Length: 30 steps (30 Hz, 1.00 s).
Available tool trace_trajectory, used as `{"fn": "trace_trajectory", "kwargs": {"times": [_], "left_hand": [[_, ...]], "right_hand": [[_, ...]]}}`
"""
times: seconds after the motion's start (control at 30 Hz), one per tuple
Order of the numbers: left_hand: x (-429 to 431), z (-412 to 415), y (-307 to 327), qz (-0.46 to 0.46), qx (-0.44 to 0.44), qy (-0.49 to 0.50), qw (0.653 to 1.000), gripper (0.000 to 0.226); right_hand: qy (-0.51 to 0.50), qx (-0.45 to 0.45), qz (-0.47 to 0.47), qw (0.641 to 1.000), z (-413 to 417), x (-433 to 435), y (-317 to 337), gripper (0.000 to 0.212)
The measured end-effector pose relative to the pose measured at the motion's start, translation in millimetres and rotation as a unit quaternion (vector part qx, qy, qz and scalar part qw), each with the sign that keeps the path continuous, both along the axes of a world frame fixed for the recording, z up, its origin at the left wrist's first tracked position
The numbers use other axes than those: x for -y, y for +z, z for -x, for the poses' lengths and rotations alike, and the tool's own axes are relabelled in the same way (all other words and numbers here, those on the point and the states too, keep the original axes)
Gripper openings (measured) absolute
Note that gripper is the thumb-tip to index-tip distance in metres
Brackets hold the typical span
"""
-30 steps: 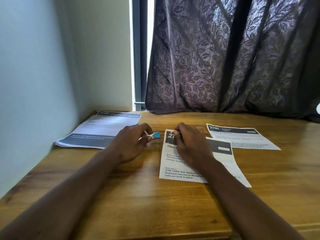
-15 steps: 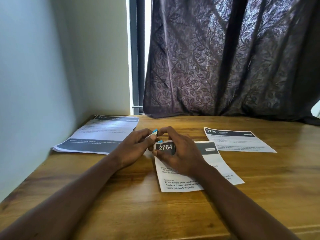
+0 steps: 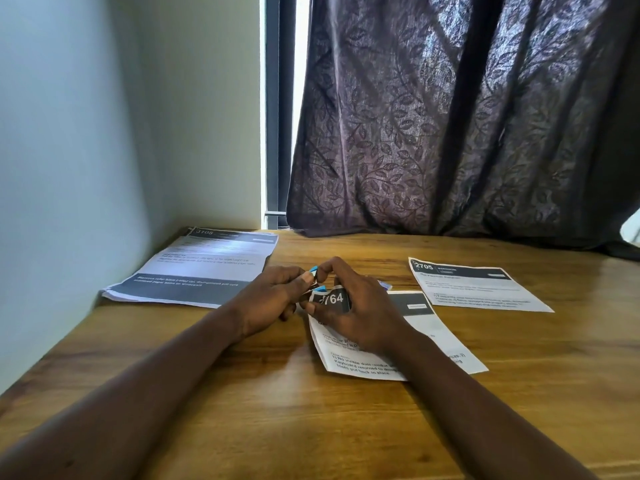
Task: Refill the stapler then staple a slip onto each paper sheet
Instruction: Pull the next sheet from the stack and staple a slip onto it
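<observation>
Your left hand [image 3: 273,296] sits just left of frame centre, fingers curled, thumb and forefinger pinching a small blue item [image 3: 314,270]. It is mostly hidden by the fingertips, and it appears to be the stapler, with blue showing above and below your thumb tip. Your right hand [image 3: 360,313] meets it at centre. Its fingers and thumb are curled round the lifted dark top-left corner of the middle sheet [image 3: 426,327], where the digits 764 can be read. The forefinger touches the top of the blue item. The rest of that sheet lies flat on the wooden worktop [image 3: 311,427] under your right wrist. A second sheet [image 3: 474,289], headed 2705, lies flat at right, apart from the first. A paper stack [image 3: 207,268] rests at left against the wall. A dark leaf-patterned curtain [image 3: 467,116] fills the upper right.
</observation>
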<state>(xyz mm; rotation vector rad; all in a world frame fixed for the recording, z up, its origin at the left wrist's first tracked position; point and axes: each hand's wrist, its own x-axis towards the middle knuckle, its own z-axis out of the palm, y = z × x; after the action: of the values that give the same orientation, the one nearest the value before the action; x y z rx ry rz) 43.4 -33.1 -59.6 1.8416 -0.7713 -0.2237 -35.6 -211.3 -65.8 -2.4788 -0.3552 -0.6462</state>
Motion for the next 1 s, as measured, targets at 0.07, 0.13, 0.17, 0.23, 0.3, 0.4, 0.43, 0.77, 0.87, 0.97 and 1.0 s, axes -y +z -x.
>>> {"fn": "trace_trajectory", "kwargs": {"times": [0.07,0.13,0.17,0.23,0.3,0.4,0.43,0.77,0.87,0.97,1.0], "left_hand": [[0,-1,1,0.004,-0.015,0.0,1.0,0.041],[0,-1,1,0.002,-0.025,0.002,1.0,0.04],[0,0,1,0.0,-0.027,0.003,1.0,0.039],[0,1,3,0.001,-0.031,0.003,1.0,0.04],[1,1,2,-0.002,-0.029,0.004,1.0,0.039],[0,0,0,-0.004,-0.027,0.004,1.0,0.039],[1,-1,1,0.008,-0.03,0.006,0.999,0.039],[-7,-3,7,0.07,-0.083,0.017,0.994,0.025],[-11,-5,10,0.07,-0.081,0.006,0.994,0.017],[-13,-7,8,0.057,-0.066,0.002,0.996,0.016],[-13,-6,8,0.055,-0.06,0.005,0.997,0.015]], "right_hand": [[0.004,0.004,0.005,1.0,-3,0,-1,0.038],[0.008,0.002,0.006,1.0,-5,0,-2,0.038],[0.007,0.001,0.006,1.0,-6,0,-3,0.038],[0.006,0.002,0.011,1.0,-7,1,-4,0.038],[0.004,0.006,0.013,1.0,-8,1,-4,0.037],[-0.002,-0.005,0.016,1.0,-7,0,-5,0.036],[-0.001,-0.005,0.024,1.0,-6,0,-5,0.035],[-0.028,0.005,0.075,0.997,0,-4,-6,0.034],[-0.05,0.025,0.072,0.996,0,1,-5,0.027],[-0.076,0.029,0.068,0.994,-2,7,-4,0.028],[-0.083,0.032,0.07,0.994,-3,7,-4,0.03]]}}
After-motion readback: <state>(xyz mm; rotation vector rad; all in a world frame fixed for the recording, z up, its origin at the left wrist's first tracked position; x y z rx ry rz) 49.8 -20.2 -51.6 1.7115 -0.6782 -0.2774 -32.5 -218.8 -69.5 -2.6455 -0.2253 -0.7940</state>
